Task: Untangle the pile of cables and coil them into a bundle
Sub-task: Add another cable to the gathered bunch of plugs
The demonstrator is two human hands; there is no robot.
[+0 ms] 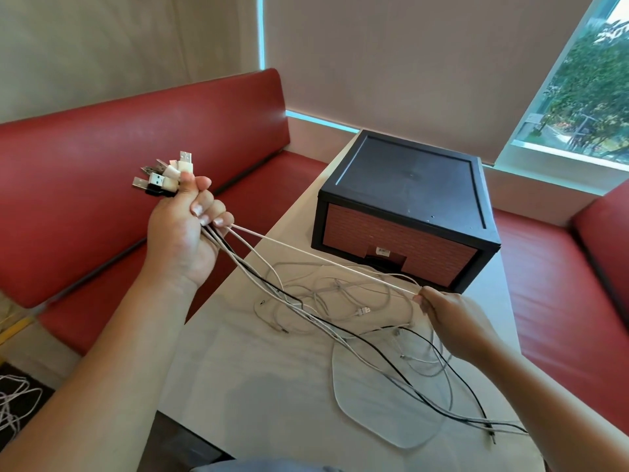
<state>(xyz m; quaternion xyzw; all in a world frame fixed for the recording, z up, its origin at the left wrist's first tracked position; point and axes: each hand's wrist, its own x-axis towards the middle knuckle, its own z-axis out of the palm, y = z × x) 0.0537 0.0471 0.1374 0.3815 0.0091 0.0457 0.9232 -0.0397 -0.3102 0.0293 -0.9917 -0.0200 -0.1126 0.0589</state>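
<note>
Your cables (pixel 340 311) lie in a loose tangle on the white tabletop (pixel 255 386). Your left hand (pixel 183 233) is raised beside the tabletop's left edge, fingers (pixel 204 202) curled tight round the bunched USB plug ends (pixel 163 177). Your right hand (pixel 446 318) pinches one white cable (pixel 323 262), taut between both hands. A black box (pixel 405 206) stands behind the tangle. Red bench seating (pixel 136 148) surrounds the tabletop, with a drawn blind (pixel 408 63) and a window (pixel 585 97) beyond.

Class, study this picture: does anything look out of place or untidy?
Yes. A heap of white cables lies off the table, lower left, on a dark mat. On the table, loose cables lie crossed and looped.
</note>
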